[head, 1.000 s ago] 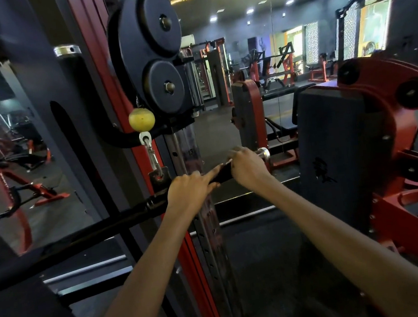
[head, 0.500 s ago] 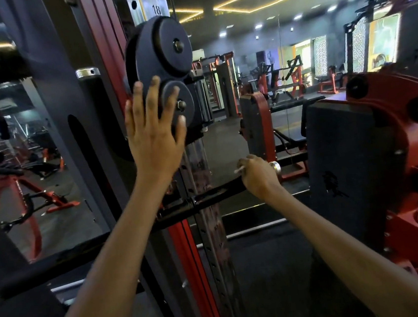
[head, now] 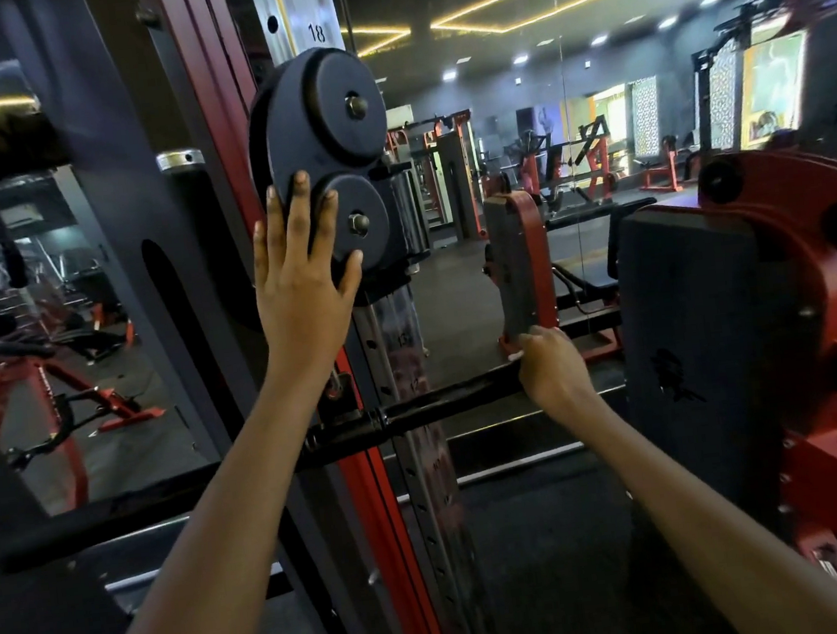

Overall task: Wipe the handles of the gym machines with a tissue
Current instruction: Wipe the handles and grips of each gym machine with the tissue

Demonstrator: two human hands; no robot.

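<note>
1. Left hand (head: 301, 298), centre-left of frame: fingers straight and spread, flat against the lower of two black round pulley covers (head: 334, 170). Released, grasping nothing.
2. Right hand (head: 554, 372), centre-right: fingers curled over the right end of the black bar handle (head: 446, 401). Clenched round the handle.
3. Tissue (head: 516, 356): only a small white bit shows at the fingertips of the right hand, against the handle; the rest is hidden under the hand.
4. Handle runs from lower left up to centre-right, slightly tilted, crossing in front of the red upright post (head: 208, 106) and the numbered steel rail (head: 399, 349).
5. Right of frame: dark padded block (head: 708, 338) on a red machine frame (head: 810, 234), just beside the right hand.
6. Background: more red machines, yellow and blue ceiling light strips, upper right.
</note>
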